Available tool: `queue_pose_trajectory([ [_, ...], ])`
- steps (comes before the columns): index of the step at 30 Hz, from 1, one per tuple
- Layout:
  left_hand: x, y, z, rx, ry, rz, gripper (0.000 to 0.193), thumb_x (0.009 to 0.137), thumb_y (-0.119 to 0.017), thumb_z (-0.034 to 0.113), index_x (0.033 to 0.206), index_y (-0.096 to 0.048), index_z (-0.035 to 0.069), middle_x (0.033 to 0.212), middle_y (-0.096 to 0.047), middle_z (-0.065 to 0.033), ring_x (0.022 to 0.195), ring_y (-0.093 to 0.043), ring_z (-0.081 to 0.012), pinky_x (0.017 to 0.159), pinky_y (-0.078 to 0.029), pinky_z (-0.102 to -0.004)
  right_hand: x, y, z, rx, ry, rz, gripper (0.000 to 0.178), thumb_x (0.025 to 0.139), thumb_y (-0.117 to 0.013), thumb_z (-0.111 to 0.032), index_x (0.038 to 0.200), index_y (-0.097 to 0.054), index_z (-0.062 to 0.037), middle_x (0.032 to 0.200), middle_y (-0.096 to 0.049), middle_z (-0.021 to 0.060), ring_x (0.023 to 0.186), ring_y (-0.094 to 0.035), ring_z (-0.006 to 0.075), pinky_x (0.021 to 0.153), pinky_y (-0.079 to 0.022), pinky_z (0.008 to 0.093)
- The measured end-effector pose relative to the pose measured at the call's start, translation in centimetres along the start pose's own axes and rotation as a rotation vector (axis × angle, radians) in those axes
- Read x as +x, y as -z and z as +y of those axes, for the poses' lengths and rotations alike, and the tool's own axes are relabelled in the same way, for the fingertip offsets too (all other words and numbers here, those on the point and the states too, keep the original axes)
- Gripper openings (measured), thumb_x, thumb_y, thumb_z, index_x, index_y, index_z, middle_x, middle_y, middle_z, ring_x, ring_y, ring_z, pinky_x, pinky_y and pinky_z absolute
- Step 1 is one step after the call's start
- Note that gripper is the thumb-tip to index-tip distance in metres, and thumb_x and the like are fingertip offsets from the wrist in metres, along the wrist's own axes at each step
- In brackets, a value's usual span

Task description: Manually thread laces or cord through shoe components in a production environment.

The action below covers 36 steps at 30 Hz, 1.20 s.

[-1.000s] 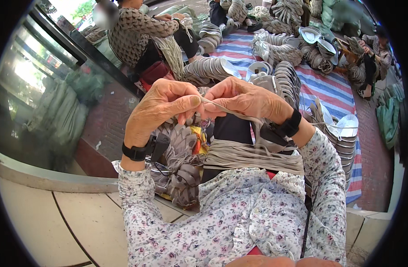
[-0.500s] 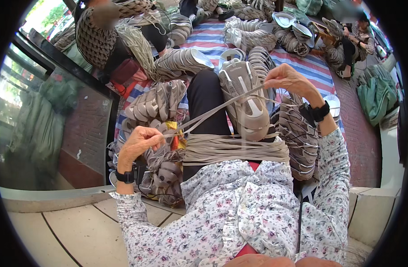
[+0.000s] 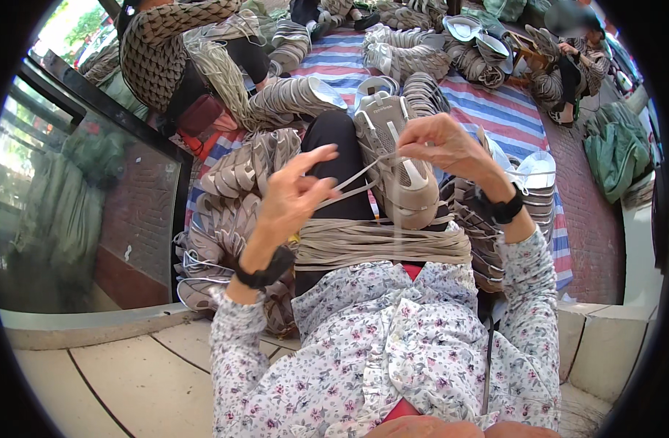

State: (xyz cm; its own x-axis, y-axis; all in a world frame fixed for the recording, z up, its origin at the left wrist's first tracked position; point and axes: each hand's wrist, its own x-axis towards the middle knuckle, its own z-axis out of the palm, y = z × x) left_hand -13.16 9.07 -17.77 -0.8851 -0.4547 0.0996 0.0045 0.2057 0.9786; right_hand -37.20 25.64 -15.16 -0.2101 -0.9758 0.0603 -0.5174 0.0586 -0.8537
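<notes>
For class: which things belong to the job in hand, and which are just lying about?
Likely part of the job:
pale lace, pinched by the right hand, with the left hand close by
beige-grey shoe upper beneath the lace
bundle of laces stretched crosswise

Apparently just lying about:
green sack at right
striped sheet, spread out

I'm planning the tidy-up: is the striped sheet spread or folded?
Spread: the striped sheet lies opened out, its red, white and blue bands showing between the shoes.
</notes>
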Motion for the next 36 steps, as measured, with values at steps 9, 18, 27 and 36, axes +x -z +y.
queue_pose_trajectory([
  [9,3.1,-4.5,-2.9,-0.178,0.034,-0.112,0.021,0.096,-0.062,0.008,0.108,-0.066,-0.008,0.088,-0.07,-0.0085,0.074,-0.071,-0.0133,0.066,-0.057,-0.0215,0.7,-2.8,2.1,0.0,0.129,0.088,0.013,0.084,-0.069,-0.011,0.087,-0.072,0.0012,0.074,-0.065,0.0058,0.068,-0.058,0.0151,0.063,-0.046,0.0292],
  [18,2.8,-5.7,-5.2,-0.24,0.116,-0.035,0.02,0.096,-0.063,0.011,0.1,-0.068,-0.008,0.084,-0.07,-0.0074,0.073,-0.07,-0.0126,0.066,-0.057,-0.0204,-0.4,-6.6,4.9,-0.453,0.369,0.453,0.008,0.083,-0.067,-0.008,0.086,-0.069,-0.0018,0.082,-0.066,0.0075,0.088,-0.057,0.026,0.076,-0.045,0.0389],
  [27,4.9,-6.8,-6.0,-0.179,0.165,0.039,0.02,0.095,-0.066,0.016,0.092,-0.07,-0.003,0.074,-0.066,-0.0007,0.058,-0.059,-0.0038,0.056,-0.05,-0.0156,-0.9,-7.0,4.9,-0.328,0.292,0.597,0.006,0.081,-0.068,-0.001,0.086,-0.069,-0.0013,0.076,-0.064,0.0093,0.08,-0.057,0.0273,0.071,-0.048,0.0362],
  [36,5.3,-6.9,-7.1,-0.198,0.193,0.028,0.024,0.094,-0.068,0.021,0.089,-0.071,-0.002,0.071,-0.065,-0.0004,0.057,-0.058,-0.003,0.051,-0.047,-0.0146,-1.0,-6.8,5.0,-0.182,0.222,0.585,0.007,0.08,-0.07,-0.002,0.087,-0.071,-0.0016,0.077,-0.066,0.0081,0.079,-0.06,0.023,0.069,-0.049,0.0337],
])
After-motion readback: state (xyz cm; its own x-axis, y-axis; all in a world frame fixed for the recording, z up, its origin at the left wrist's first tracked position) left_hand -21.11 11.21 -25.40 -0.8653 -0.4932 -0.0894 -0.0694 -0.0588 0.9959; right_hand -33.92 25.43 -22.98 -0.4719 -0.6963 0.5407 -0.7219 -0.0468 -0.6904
